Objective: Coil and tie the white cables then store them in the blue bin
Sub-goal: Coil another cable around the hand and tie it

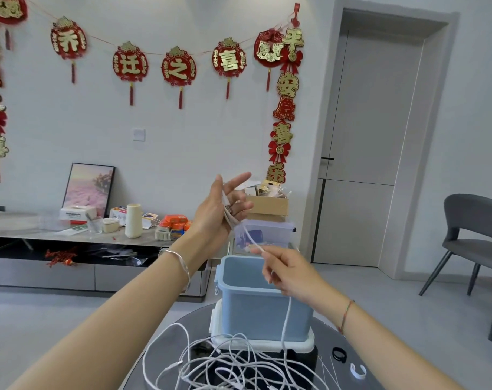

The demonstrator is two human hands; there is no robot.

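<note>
Living-room wall hung with red paper ornaments. In front stands a round dark table (323, 347), its near edge cut off. The tangle of white cables (225, 364) lies at 6 o'clock of the blue bin (261, 305), partly out of frame; the bin's floor is hidden. Left hand (214, 218), raised at 11 o'clock of the bin, curls round several coiled loops, index finger extended. Right hand (290, 274), over the bin's 1 o'clock rim, pinches the trailing strand (286, 319).

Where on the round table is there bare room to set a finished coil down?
Bare table shows between the blue bin and the black ring, and in a narrow patch left of the bin. In front it is crowded: tangled white cables cover it.
</note>
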